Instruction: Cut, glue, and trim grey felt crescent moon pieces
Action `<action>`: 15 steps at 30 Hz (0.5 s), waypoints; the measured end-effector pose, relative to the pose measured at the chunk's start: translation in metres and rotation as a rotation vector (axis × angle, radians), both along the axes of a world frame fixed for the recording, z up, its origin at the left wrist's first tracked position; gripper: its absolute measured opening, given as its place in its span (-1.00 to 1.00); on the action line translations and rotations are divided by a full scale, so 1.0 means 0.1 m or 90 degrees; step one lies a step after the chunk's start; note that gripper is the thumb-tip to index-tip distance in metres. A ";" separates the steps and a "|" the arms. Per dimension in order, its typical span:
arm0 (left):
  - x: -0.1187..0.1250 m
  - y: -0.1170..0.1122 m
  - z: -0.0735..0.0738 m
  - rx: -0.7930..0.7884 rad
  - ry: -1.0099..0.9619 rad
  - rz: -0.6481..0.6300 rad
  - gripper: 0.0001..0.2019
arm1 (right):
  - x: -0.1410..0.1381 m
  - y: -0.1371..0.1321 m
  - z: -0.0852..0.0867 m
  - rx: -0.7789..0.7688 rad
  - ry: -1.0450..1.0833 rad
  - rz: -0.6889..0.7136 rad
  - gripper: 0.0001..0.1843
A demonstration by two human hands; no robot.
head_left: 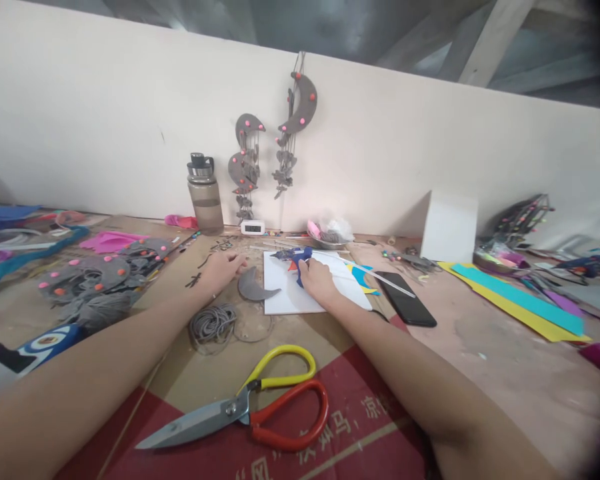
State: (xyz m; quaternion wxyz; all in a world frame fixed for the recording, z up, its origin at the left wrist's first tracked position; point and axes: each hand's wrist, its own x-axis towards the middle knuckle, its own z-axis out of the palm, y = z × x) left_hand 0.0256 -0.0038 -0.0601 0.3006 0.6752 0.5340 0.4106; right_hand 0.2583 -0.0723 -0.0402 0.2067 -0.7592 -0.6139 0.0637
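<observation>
My right hand (317,283) is wrapped round the handle of a blue hot glue gun (299,255), over a white board (285,297). A long translucent glue stick (375,273) runs from the gun's back toward the right. My left hand (223,272) rests palm down on the cardboard, its fingers loosely stretched out and nothing visible in them. Just right of it lies a grey felt crescent (253,287), one tip over the board's left edge. A coil of grey cord (213,325) lies below my left hand. Large scissors (230,408) with yellow and red handles lie nearest me.
A black phone (407,300) lies right of the board, near yellow and turquoise sheets (520,297). At the back stand a water bottle (205,200) and a small digital clock (253,228). Grey crescent hangings (300,110) with pink dots hang on the wall. Felt pieces (90,277) lie left.
</observation>
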 end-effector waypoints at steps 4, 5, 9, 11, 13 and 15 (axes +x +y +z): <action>0.01 -0.04 0.03 0.000 -0.006 -0.036 -0.65 | 0.02 -0.02 -0.01 0.013 -0.048 0.042 -0.60; 0.01 -0.05 0.04 0.002 -0.004 -0.041 -0.65 | 0.02 -0.02 -0.01 0.015 -0.054 0.043 -0.58; 0.02 -0.07 0.06 -0.004 -0.015 -0.043 -0.68 | 0.04 0.00 -0.04 0.021 -0.063 0.027 -0.40; 0.02 -0.09 0.07 -0.008 -0.012 -0.041 -0.69 | 0.04 0.01 -0.06 0.025 -0.063 0.021 -0.38; 0.03 -0.10 0.08 -0.007 -0.002 -0.043 -0.69 | 0.03 0.01 -0.07 0.027 -0.061 0.019 -0.40; 0.03 -0.10 0.08 -0.009 0.004 -0.046 -0.68 | 0.03 0.01 -0.07 0.028 -0.060 0.019 -0.42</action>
